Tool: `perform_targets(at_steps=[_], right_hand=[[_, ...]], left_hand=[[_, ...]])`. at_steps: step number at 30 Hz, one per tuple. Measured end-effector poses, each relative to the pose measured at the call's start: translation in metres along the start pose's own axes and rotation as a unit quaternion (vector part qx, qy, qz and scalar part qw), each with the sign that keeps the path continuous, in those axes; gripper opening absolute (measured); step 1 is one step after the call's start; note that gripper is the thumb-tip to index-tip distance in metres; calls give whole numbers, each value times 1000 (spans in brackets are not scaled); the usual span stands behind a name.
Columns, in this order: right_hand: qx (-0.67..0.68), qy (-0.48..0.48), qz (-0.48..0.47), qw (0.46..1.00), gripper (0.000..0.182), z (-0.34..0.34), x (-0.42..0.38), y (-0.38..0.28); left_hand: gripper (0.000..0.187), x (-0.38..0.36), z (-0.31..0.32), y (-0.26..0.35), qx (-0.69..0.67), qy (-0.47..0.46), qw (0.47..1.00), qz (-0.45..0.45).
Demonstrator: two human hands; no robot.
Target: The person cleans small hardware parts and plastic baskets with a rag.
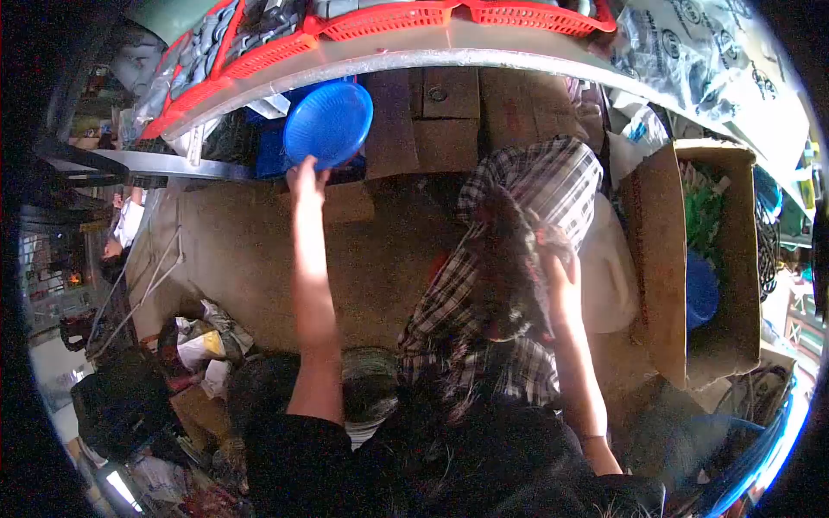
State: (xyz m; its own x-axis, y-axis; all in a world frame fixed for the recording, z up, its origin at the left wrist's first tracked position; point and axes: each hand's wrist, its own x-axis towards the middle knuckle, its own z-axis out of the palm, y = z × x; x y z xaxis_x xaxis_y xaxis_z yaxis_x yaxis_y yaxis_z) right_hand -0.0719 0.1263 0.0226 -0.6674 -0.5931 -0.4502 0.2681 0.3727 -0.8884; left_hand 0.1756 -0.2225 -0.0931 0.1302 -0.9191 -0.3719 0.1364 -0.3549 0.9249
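Observation:
My left hand [308,179] reaches forward under the workbench edge and is closed on the near rim of a round blue plastic basin [330,123]. The basin is tilted, its ribbed inside facing me. My right hand [558,257] is over my lap, beside a dark, blurred, hair-like mass [509,268] that partly covers its fingers. Whether it holds anything I cannot make out. Beneath it lies plaid cloth [548,186] over my legs.
Red plastic baskets [380,19] of dark parts line the bench top [414,59]. Cardboard boxes [445,121] stand underneath. At right is an open cardboard box [656,259] with green and blue things inside. Crumpled wrappers [203,345] lie at left; another person [128,223] is beyond.

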Motion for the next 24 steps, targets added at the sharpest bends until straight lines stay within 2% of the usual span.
perform_targets(at_steps=[1, 3, 4, 5, 6, 7, 8, 9, 11, 13, 14, 15, 16, 17, 18, 19, 20, 21, 23, 24], right_hand=[[18, 9, 23, 1000, 37, -9, 2, 12], [43, 38, -7, 998, 37, -29, -1, 12], [-26, 67, 9, 997, 32, -46, 19, 21], [-49, 100, -61, 992, 28, -70, 32, 35], [-74, 133, -131, 980, 24, -95, 42, 45], [-78, 128, -191, 970, 28, -114, 36, 38], [3, 244, -328, 913, 31, -116, 23, 33], [2, 302, -358, 883, 31, -130, 10, 25], [-51, 393, -379, 836, 31, -167, -14, 9], [-146, 454, -408, 779, 31, -208, -34, -5], [-202, 478, -423, 743, 31, -229, -42, -12], [-255, 497, -431, 708, 31, -247, -49, -19], [-298, 517, -427, 680, 31, -263, -56, -26], [-319, 536, -393, 676, 31, -273, -64, -33], [-269, 555, -264, 742, 30, -280, -75, -43], [-305, 604, -126, 726, 26, -280, -76, -49], [-418, 592, -67, 686, 31, -282, -74, -56], [-451, 527, -113, 711, 36, -289, -69, -52], [-460, 381, -50, 800, 40, -319, -42, -25], [-495, 334, 12, 802, 42, -321, -29, -19]], left_hand=[[44, 7, -3, 8, -19, -19, 999, -39], [43, 5, 3, 16, 90, 103, 990, 22], [43, 6, 7, 20, 143, 162, 975, 53], [43, 8, 5, 9, 332, 257, 846, 331], [43, 11, 1, -1, 409, 231, 773, 426], [44, -17, 12, 9, 476, 199, 687, 512], [48, -26, 17, 12, 497, 93, 670, 544], [45, -38, 26, 14, 521, 5, 667, 533], [40, -21, 24, -8, 637, -34, 593, 490], [42, -2, 18, -19, 670, -35, 616, 413], [43, 5, 13, -18, 681, -53, 610, 401], [44, 12, 11, -20, 687, -83, 603, 396], [47, 31, 1, -34, 652, -93, 609, 443], [52, 32, 1, -28, 638, -146, 600, 460], [51, 27, -3, -24, 697, -145, 537, 453], [50, 38, -8, -27, 668, -186, 535, 483], [49, 41, -7, -25, 690, -181, 545, 441], [51, 52, -8, -23, 672, -211, 553, 445], [53, 42, 6, -14, 687, -221, 584, 371], [55, 47, 5, -16, 677, -230, 587, 379]])
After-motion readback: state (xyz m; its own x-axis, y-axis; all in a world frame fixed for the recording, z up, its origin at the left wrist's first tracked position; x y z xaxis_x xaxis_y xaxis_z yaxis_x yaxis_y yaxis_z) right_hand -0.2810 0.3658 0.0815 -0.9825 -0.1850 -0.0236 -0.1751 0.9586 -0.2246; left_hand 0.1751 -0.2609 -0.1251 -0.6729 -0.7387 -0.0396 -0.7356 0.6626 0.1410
